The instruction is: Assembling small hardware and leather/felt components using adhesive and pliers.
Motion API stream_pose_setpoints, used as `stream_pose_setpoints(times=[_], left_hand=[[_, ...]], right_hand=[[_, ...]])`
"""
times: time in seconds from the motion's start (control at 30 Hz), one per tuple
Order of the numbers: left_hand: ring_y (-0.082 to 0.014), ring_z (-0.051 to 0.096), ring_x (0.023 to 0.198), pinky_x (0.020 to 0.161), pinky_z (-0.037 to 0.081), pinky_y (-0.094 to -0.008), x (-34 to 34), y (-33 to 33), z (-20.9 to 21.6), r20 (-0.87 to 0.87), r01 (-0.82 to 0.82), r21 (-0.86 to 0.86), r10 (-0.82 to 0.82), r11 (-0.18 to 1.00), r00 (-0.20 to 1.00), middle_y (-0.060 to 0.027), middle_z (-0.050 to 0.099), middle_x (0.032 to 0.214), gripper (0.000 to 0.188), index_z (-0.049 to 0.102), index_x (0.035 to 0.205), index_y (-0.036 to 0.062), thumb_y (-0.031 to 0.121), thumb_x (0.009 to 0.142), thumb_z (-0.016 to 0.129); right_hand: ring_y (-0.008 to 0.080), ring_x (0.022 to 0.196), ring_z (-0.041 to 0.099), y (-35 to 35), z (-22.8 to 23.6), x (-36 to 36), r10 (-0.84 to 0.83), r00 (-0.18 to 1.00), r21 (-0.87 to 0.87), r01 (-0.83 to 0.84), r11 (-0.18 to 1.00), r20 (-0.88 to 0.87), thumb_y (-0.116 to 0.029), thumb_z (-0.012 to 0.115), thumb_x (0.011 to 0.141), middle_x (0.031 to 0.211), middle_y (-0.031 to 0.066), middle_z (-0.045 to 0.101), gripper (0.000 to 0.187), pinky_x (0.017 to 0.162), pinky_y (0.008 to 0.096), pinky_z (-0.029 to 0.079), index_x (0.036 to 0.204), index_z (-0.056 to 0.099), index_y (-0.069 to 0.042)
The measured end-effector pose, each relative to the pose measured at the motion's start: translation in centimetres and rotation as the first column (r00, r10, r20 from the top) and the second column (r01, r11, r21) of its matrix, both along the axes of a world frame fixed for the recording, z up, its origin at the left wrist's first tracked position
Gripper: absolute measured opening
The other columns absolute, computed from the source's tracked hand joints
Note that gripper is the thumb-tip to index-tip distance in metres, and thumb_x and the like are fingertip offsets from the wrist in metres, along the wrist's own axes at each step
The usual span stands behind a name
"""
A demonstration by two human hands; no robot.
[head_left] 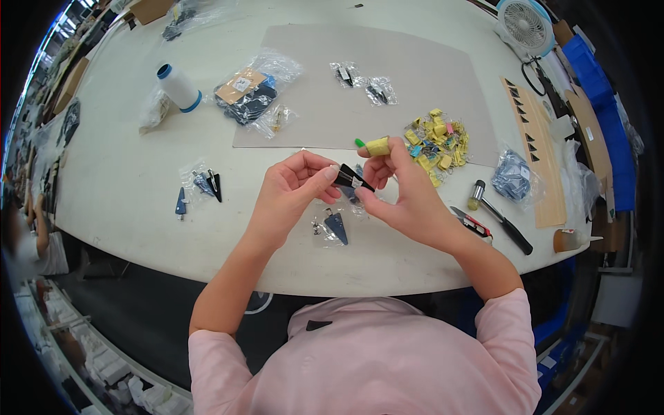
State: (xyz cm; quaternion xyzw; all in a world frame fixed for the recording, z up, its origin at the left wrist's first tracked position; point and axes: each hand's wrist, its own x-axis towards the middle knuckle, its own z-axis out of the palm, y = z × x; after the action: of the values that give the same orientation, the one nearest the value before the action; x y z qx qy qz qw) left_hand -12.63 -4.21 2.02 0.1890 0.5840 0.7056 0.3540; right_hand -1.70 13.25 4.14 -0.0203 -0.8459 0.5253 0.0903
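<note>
A small black triangular piece [355, 178] with a white label is held up between both hands over the near middle of the table. My left hand [299, 185] pinches its left end between thumb and fingers. The thumb of my right hand [404, 187] presses on its lower right end, and yellow wrapping with a green tip [373, 146] covers the right index finger. Just below the hands lies a blue triangular piece [336, 227] by a clear small bag. Another clear bag behind the fingers is partly hidden.
Blue and black pieces [215, 185] lie to the left. Right of my hands are a pile of yellow clips [443, 142], a hammer [505, 223], and a red-and-black cutter [472, 223]. Farther back stand a thread cone [178, 88], a filled bag [252, 97] and a fan [526, 28].
</note>
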Motion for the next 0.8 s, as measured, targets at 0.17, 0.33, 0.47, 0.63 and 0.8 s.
stream_pose_setpoints(times=[0.17,0.33,0.47,0.63,0.8], left_hand=[[-0.0119,0.064,0.075,0.069,0.053,-0.0252,0.9,0.9,-0.5,0.041,0.069,-0.033,-0.068,0.997,0.997,-0.0083,0.067,0.088,0.018,0.062,0.102,-0.0015,0.014,0.092,0.062],[-0.0116,0.064,0.076,0.069,0.053,-0.0251,1.7,1.3,-1.2,0.036,0.106,-0.064,-0.104,0.992,0.994,-0.0086,0.067,0.090,0.016,0.062,0.101,-0.0008,0.013,0.093,0.062],[-0.0115,0.064,0.076,0.068,0.053,-0.0245,1.9,1.3,-1.5,0.045,0.110,-0.082,-0.106,0.991,0.993,-0.0086,0.067,0.090,0.015,0.062,0.101,-0.0006,0.012,0.093,0.062],[-0.0111,0.065,0.077,0.068,0.053,-0.0232,1.8,1.2,-1.6,0.049,0.126,-0.086,-0.122,0.988,0.991,-0.0076,0.067,0.089,0.015,0.062,0.101,-0.0011,0.011,0.092,0.063],[-0.0107,0.065,0.078,0.068,0.053,-0.0226,1.9,1.3,-1.4,0.054,0.168,-0.101,-0.163,0.981,0.985,-0.0067,0.066,0.089,0.016,0.062,0.103,-0.0017,0.010,0.092,0.065]], right_hand=[[0.0128,0.089,0.062,1.3,-1.1,2.6,-0.008,0.984,-0.578,0.110,0.808,0.177,-0.008,0.055,0.096,0.093,0.0091,0.059,0.027,0.078,0.0268,0.052,0.117,0.043,0.005],[0.0127,0.090,0.063,1.7,-2.3,3.3,0.064,0.982,-0.611,0.058,0.789,0.176,-0.007,0.057,0.094,0.095,0.0096,0.060,0.027,0.078,0.0260,0.052,0.116,0.047,0.004],[0.0118,0.087,0.063,1.6,-2.6,3.3,0.098,0.967,-0.652,0.082,0.753,0.235,-0.007,0.060,0.093,0.092,0.0072,0.063,0.025,0.076,0.0267,0.053,0.114,0.053,0.003],[0.0085,0.076,0.061,1.9,-3.1,3.2,0.106,0.946,-0.626,0.118,0.771,0.308,-0.008,0.062,0.092,0.084,0.0035,0.063,0.018,0.070,0.0237,0.052,0.106,0.057,0.002],[0.0046,0.066,0.057,1.9,-3.7,3.1,0.120,0.935,-0.586,0.106,0.804,0.334,-0.012,0.064,0.091,0.080,0.0007,0.061,0.016,0.059,0.0202,0.048,0.100,0.059,0.000]])
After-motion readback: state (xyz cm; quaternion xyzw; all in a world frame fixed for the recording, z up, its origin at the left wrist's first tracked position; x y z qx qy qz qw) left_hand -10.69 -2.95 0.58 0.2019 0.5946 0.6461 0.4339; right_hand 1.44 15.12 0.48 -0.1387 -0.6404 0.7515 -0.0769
